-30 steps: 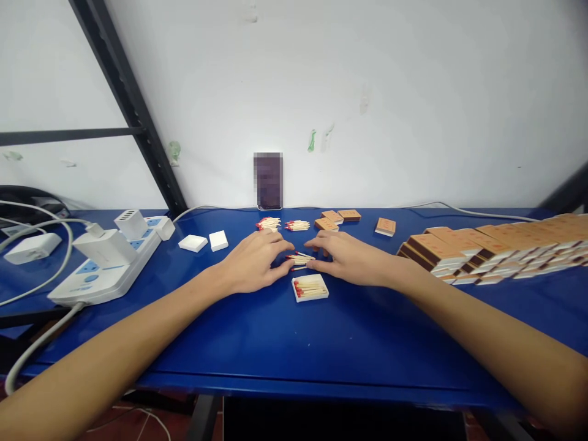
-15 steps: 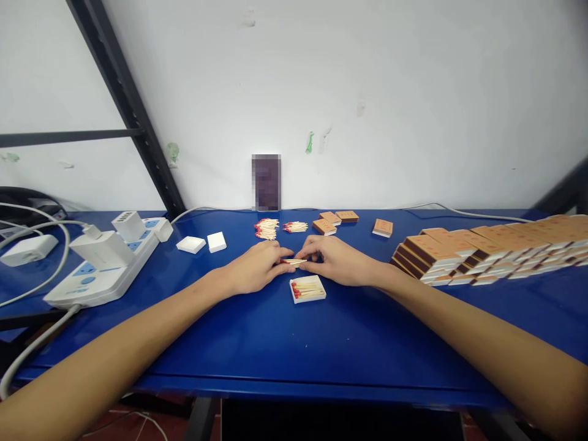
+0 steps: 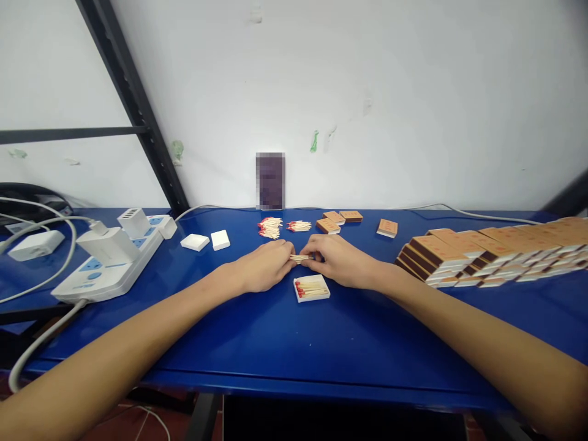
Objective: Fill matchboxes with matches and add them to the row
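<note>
Head view shows both bare hands meeting over a blue table [image 3: 257, 343]. The left hand [image 3: 269, 266] has its fingers closed around the left end of a small bunch of matches [image 3: 301, 258]; the right hand [image 3: 337, 260] pinches the other end between thumb and fingers. Whether the bunch touches the table cannot be told, and its heads are hidden by the left fingers.

A white tray [image 3: 315, 299] sits just in front of the hands on the near side, part filled with matches, red heads to the left. Behind the hands lie a larger match pile [image 3: 270, 227] and, to its right, a smaller match pile [image 3: 299, 226].

The step in hand is judged to be gathering and evening the bunch between the fingertips. In this inspector's judgement, the next move calls for a firm, level pinch, ends aligned, and a short shift toward the tray, with heads kept facing left to match those inside. A loose pinch could let sticks splay or drop.
</note>
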Demonstrator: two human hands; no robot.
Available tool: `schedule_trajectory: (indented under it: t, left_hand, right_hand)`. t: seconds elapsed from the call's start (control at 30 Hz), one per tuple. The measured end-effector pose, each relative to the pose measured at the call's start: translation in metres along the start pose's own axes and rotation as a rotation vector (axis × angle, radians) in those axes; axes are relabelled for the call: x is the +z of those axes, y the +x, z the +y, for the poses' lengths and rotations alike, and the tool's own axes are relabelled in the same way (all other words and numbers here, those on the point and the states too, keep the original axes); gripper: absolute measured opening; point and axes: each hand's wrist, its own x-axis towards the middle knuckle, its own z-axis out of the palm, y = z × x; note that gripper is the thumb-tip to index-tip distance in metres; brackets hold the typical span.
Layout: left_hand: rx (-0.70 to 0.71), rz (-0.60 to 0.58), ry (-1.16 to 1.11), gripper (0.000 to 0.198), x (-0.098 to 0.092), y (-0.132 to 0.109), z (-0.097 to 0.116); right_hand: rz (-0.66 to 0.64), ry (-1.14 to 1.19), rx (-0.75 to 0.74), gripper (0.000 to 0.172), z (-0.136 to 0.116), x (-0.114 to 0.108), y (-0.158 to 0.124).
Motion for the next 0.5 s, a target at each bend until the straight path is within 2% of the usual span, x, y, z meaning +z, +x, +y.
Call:
schedule_trajectory:
  t: [0.3,0.5]
  left_hand:
    - [0.060,-0.005,0.088,0.022,0.002,0.000,-0.001]
    - [0.055,0.018,0.037,0.022,-0.014,-0.009,0.013]
  right_hand:
    - [0.018,-0.049,-0.034,0.024,0.002,0.000,0.001]
    - [-0.037,0.047,0.031,0.025,-0.014,-0.027,-0.007]
